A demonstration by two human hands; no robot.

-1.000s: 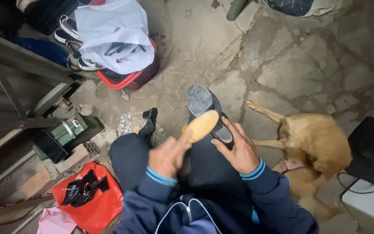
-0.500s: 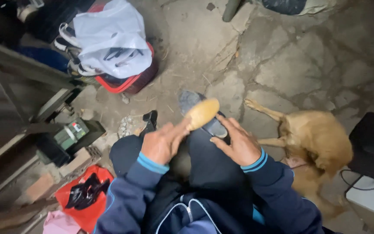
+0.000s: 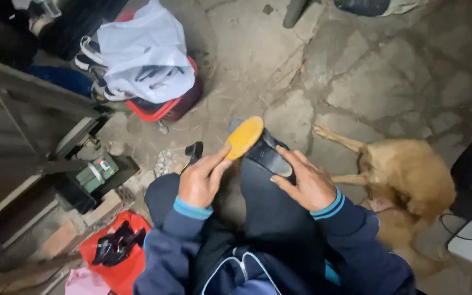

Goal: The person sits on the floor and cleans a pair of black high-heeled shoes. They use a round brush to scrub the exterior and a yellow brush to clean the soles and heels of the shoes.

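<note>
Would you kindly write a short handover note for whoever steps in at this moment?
Left hand: fingers on the yellow oval brush, held against the black shoe.
Right hand: steadies the shoe on the lap.
Nearby: tan dog lying at the right, red bag by the left knee.
Done: brush is on the shoe. Left: how much is brushed cannot be told.

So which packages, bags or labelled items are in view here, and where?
White plastic bag: top left, draped over a red basket.
Red bag: bottom left on the floor, dark items on it.
Green boxy device: left of the left hand, small coloured label.
</note>
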